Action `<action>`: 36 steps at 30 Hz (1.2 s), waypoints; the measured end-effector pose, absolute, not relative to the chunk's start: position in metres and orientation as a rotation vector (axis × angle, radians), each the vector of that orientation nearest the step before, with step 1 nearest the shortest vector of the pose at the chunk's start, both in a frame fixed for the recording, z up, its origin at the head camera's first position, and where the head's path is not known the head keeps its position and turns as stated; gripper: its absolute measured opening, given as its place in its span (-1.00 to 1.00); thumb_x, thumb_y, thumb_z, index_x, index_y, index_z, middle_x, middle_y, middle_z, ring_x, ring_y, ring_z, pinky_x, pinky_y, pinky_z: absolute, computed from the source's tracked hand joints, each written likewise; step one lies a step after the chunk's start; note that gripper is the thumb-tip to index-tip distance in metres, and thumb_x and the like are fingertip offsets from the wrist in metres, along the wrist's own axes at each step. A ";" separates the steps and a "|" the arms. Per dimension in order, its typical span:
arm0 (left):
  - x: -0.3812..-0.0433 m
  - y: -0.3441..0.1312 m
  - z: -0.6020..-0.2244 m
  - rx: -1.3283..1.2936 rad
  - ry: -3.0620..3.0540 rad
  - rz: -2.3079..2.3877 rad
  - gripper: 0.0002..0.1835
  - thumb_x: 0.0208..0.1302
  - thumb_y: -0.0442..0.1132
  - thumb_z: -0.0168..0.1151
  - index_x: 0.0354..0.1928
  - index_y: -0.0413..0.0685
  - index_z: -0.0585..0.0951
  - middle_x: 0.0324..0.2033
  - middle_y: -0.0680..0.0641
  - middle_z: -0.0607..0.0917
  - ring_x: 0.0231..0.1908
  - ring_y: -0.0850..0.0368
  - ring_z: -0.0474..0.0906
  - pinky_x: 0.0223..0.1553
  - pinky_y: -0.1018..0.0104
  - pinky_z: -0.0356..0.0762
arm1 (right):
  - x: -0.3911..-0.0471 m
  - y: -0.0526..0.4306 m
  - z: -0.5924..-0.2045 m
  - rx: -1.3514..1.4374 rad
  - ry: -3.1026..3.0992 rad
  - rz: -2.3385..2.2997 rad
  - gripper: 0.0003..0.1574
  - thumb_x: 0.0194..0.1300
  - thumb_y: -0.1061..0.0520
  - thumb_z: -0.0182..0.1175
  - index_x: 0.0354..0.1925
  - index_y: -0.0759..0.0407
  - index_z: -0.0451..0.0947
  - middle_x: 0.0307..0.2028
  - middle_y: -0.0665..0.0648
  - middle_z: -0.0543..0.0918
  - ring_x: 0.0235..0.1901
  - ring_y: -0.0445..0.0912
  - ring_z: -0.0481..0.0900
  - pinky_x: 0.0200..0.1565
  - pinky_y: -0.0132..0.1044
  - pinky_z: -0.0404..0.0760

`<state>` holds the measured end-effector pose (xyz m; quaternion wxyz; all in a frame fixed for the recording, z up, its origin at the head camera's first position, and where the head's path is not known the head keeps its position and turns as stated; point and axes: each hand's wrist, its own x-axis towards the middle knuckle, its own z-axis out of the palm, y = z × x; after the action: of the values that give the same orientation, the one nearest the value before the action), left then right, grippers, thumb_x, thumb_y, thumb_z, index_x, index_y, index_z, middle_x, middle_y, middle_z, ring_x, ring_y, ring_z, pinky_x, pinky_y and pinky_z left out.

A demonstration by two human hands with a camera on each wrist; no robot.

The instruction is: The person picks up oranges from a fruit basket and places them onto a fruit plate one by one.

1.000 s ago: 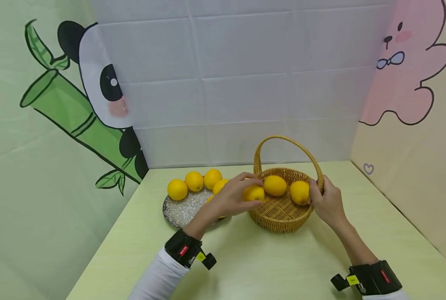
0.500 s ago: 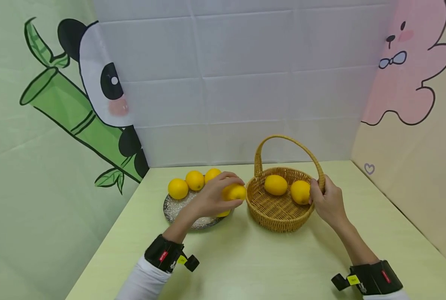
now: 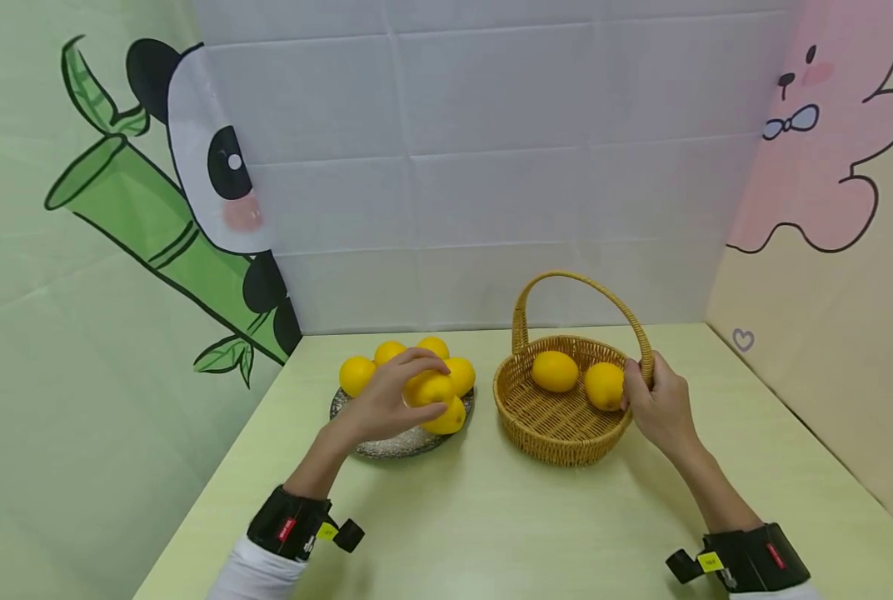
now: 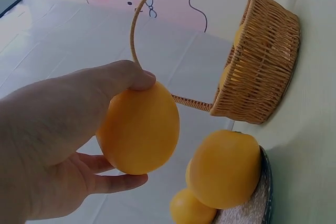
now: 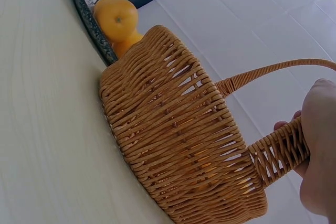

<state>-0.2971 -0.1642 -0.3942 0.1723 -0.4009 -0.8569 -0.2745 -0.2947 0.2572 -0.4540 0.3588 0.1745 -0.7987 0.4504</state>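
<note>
My left hand (image 3: 386,402) holds a yellow lemon (image 4: 139,128) between thumb and fingers, above the speckled grey plate (image 3: 394,448). Several more lemons sit on that plate, one lemon (image 3: 446,418) near its right edge. With my right hand (image 3: 658,400) I grip the handle of a woven wicker basket (image 3: 562,446) to the right of the plate. Inside the basket lie two lemons, one lemon (image 3: 555,371) toward the back and another lemon (image 3: 604,386) by the right side. In the right wrist view the basket wall mostly hides them.
Plate and basket stand on a pale table (image 3: 491,533), a small gap between them. A white cloth wall (image 3: 454,208) rises behind the table. Printed side walls show a panda (image 3: 207,167) on the left and a pink animal (image 3: 814,167) on the right.
The left hand has moved left with a lemon, from over the basket's left side to above the plate. Two lemons are left in the basket. The right hand stays on the handle.
</note>
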 end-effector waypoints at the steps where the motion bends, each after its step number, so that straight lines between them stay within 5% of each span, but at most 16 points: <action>1: -0.297 -0.167 -0.395 -1.140 -2.427 -0.779 -0.53 0.20 -0.12 0.51 0.14 -0.05 0.66 0.17 0.06 0.55 0.19 0.15 0.41 0.23 0.02 0.48 | -0.294 0.257 -0.454 0.446 -2.062 1.158 -0.69 0.60 0.17 0.01 -0.37 0.22 0.41 -0.70 0.15 0.58 -0.77 -0.16 0.41 -0.82 -0.40 0.32; 11: -0.293 -0.189 -0.403 -1.097 -2.464 -0.774 -0.54 0.15 -0.09 0.54 0.10 0.08 0.66 0.11 0.13 0.56 0.14 0.21 0.41 0.19 0.00 0.50 | -0.269 0.242 -0.430 0.463 -2.049 1.167 -0.71 0.56 0.30 -0.02 -0.39 0.33 0.38 -0.69 0.36 0.55 -0.75 -0.18 0.42 -0.79 -0.43 0.34; 27: -0.292 -0.208 -0.434 -0.997 -2.561 -0.764 -0.56 0.11 -0.07 0.58 0.03 0.16 0.65 0.09 0.13 0.58 0.09 0.17 0.44 0.13 -0.04 0.50 | -0.293 0.257 -0.451 0.446 -2.062 1.158 -0.68 0.60 0.17 0.00 -0.38 0.22 0.39 -0.70 0.17 0.56 -0.76 -0.15 0.43 -0.82 -0.42 0.34; 36: -0.297 -0.214 -0.451 -0.960 -2.618 -0.772 -0.56 0.11 -0.01 0.57 0.02 0.26 0.63 0.12 0.18 0.55 0.14 0.22 0.41 0.18 -0.04 0.47 | -0.292 0.257 -0.451 0.464 -2.061 1.173 -0.68 0.61 0.14 -0.02 -0.36 0.21 0.39 -0.68 0.25 0.57 -0.77 -0.12 0.44 -0.82 -0.39 0.35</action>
<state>-0.2965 -0.2137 -0.4511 0.1239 -0.3292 -0.8979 -0.2647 -0.2923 0.2570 -0.4511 0.3548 0.1795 -0.7975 0.4538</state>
